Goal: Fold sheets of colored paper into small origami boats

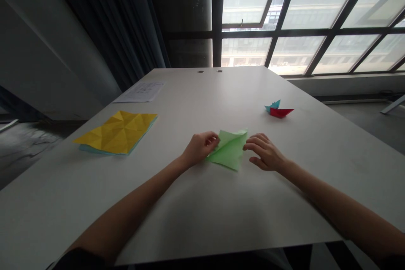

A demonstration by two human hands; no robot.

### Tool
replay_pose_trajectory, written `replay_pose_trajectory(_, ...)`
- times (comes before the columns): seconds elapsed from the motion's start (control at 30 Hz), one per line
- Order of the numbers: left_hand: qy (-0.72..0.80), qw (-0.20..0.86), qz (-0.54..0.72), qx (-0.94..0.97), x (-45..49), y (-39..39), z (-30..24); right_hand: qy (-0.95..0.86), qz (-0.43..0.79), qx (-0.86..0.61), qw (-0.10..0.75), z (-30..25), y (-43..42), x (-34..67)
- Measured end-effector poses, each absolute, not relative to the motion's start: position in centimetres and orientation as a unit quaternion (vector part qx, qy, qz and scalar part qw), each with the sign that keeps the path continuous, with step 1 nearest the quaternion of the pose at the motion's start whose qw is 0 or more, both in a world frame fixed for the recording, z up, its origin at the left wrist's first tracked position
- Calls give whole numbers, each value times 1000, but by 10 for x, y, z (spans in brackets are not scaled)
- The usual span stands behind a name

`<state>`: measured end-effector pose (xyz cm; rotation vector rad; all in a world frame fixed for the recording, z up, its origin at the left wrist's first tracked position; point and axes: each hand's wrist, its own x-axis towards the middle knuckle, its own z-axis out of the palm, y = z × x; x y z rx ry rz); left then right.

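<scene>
A light green sheet of paper (226, 152), partly folded with a raised crease across it, lies on the table between my hands. My left hand (202, 147) pinches its left edge between thumb and fingers. At the paper's right side is my right hand (262, 150), its fingers apart and slightly curled, with the fingertips close to the edge. Whether those fingertips touch the paper I cannot tell.
To the left, a creased yellow sheet (122, 131) rests on light blue paper (104, 151). Behind it lies a printed white page (141, 92). A red folded paper boat (281, 112) and a blue one (273, 105) stand on the white table (202, 223) at the right.
</scene>
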<state>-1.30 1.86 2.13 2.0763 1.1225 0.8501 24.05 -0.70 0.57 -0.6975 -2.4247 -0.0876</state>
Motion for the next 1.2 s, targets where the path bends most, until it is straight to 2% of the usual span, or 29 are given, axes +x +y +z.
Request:
replay_pose_trajectory(0.13,448,492,458,589,-11,26,23,-947,18,-244,210,8,-12,229)
replay_pose_trajectory(0.27,486,533,494,486,-16,33,30,-952,55,-264,145,5,-9,228)
replay_pose_trajectory(0.37,542,490,473,492,-30,43,33,-941,57,-301,143,2,-2,236)
replay_pose_trajectory(0.43,581,463,417,524,-42,52,32,-931,51,-329,150,1,4,243)
replay_pose_trajectory(0.53,610,417,265,619,-60,62,26,-915,43,-362,171,-1,12,253)
replay_pose_trajectory(0.67,602,292,66,740,-71,65,21,-907,47,-374,187,-6,20,264)
replay_pose_trajectory(0.77,597,239,-12,766,-71,61,24,-900,50,-387,194,-11,23,268)
replay_pose_trajectory(1.0,545,267,72,792,-67,62,23,-888,66,-404,209,-14,26,270)
replay_pose_trajectory(1.2,535,258,123,795,-68,66,13,-837,14,-504,211,-25,35,282)
